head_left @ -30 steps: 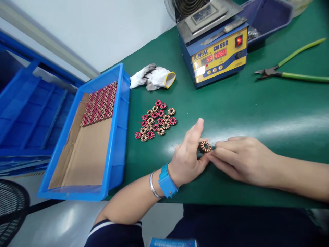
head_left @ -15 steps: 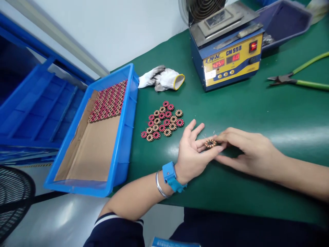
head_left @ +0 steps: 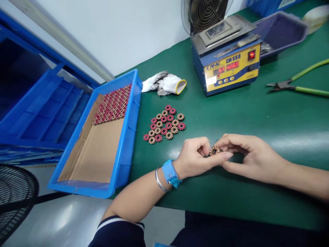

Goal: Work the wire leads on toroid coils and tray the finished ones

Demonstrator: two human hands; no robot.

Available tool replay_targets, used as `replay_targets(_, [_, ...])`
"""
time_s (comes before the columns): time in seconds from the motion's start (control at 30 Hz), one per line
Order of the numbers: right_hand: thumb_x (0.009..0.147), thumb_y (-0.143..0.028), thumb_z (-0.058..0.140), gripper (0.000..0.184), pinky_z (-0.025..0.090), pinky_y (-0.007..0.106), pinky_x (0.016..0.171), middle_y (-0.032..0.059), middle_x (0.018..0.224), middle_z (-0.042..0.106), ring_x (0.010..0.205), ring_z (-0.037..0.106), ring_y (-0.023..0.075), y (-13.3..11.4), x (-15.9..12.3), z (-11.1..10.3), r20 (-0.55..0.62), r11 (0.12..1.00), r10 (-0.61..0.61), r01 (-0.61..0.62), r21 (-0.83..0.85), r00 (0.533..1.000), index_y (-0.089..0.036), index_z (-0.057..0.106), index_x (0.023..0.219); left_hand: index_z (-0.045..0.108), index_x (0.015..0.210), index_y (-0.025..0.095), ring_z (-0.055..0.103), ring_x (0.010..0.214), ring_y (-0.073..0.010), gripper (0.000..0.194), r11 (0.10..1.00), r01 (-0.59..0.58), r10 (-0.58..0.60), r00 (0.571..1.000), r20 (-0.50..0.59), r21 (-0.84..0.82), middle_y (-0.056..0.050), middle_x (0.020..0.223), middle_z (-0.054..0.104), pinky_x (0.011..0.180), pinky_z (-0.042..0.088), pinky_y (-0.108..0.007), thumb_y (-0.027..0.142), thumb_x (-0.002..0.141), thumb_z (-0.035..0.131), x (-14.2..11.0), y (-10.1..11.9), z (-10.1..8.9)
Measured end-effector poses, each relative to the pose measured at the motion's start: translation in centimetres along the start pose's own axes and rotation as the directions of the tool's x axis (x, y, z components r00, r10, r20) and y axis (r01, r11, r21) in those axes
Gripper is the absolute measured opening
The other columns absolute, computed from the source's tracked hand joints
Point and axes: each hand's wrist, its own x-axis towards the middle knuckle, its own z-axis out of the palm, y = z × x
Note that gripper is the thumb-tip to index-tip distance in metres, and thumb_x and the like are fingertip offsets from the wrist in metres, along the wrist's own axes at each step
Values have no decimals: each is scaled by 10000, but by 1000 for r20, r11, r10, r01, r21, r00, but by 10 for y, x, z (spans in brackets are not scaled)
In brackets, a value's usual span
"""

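Observation:
A small round copper-wound coil (head_left: 215, 150) is held between both hands just above the green table mat (head_left: 257, 113). My left hand (head_left: 196, 157), with a blue wrist strap, has its fingers curled and pinched on the coil's left side. On the coil's right side my right hand (head_left: 250, 157) pinches it with fingertips. A loose cluster of several similar red and copper coils (head_left: 166, 125) lies on the mat to the left of the hands.
A blue bin (head_left: 120, 144) with a cardboard liner and rows of coils sits at the left. Behind are a white glove (head_left: 167, 84), a blue and yellow solder pot (head_left: 227, 65) with a fan, a dark tray (head_left: 280, 31) and green-handled cutters (head_left: 295, 87).
My left hand's fingers were stretched out beside the coil; now they are curled and pinch it. The camera view has shifted slightly, so everything sits a little lower in frame.

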Motion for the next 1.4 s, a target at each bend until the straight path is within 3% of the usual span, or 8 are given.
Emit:
replay_targets(0.17, [810, -246, 791, 138, 568, 216, 580, -5, 741, 692, 623, 656, 125, 0, -2, 0, 79, 995, 49, -55, 83, 996, -195, 680, 874, 320, 572, 201, 284, 504, -78, 545, 933, -321, 302, 944, 131, 160, 59, 528, 308, 511, 263, -256, 470, 1012, 496, 4, -9, -5])
replay_targets(0.33, [815, -272, 781, 127, 559, 228, 580, 4, 728, 696, 628, 652, 136, -5, -3, -6, 154, 989, 81, -99, 109, 985, -194, 690, 856, 300, 609, 198, 283, 505, -78, 471, 793, -559, 551, 827, 107, 243, 56, 559, 310, 507, 242, -257, 281, 1016, 524, 5, -9, -14])
replay_targets(0.53, [859, -300, 742, 135, 596, 311, 747, 58, 954, 758, 831, 732, 196, 6, 2, -17, 65, 991, -96, 101, -90, 993, -217, 748, 965, 350, 625, 194, 324, 485, -77, 460, 833, -507, 554, 766, -328, 222, 56, 551, 323, 491, 253, -252, 281, 1047, 512, 7, -12, -35])
replay_targets(0.77, [820, -419, 669, 197, 595, 508, 776, 133, 1196, 733, 902, 737, 316, 30, 8, -67, -13, 840, -81, 61, -539, 997, -236, 738, 844, 539, 770, 188, 485, 602, -102, 202, 686, -446, 672, 692, -264, 575, 28, 688, 531, 568, 405, -234, 227, 827, 730, 11, -6, -54])
replay_targets(0.87, [803, -467, 704, 451, 596, 543, 815, 159, 1240, 725, 951, 738, 354, 32, 7, -69, -25, 807, -51, 27, -590, 998, -217, 696, 1178, 577, 897, 183, 575, 750, -168, 273, 560, -349, 719, 655, -231, 752, -25, 832, 611, 703, 493, -313, 288, 732, 767, 12, -1, -67])
replay_targets(0.97, [809, -517, 735, 779, 577, 565, 906, 157, 1243, 730, 1062, 722, 373, 34, 10, -51, -57, 819, -118, 65, -571, 991, -191, 493, 1474, 588, 1032, 171, 619, 956, -268, 517, 446, -200, 660, 732, -170, 873, -100, 1008, 667, 877, 522, -437, 439, 671, 844, 13, -2, -76])
replay_targets(1.13, [909, -342, 571, 609, 564, 443, 681, 60, 973, 766, 693, 705, 248, 39, 17, -43, -21, 825, -125, 92, -558, 992, -272, 446, 1501, 576, 1222, 189, 398, 1450, -415, 637, 373, -35, 427, 893, -138, 927, -199, 1499, 503, 1160, 367, -617, 387, 681, 848, 15, -12, -77])
replay_targets(1.4, [955, -421, 587, 566, 463, 607, 943, 105, 1062, 737, 887, 702, 359, 7, 2, -51, -97, 632, -375, 177, -754, 922, -311, 451, 1494, 675, 1132, 235, 222, 1565, -446, 408, 375, 2, 329, 935, -136, 927, -147, 1658, 349, 1195, 267, -724, 305, 748, 792, 22, -12, -78])
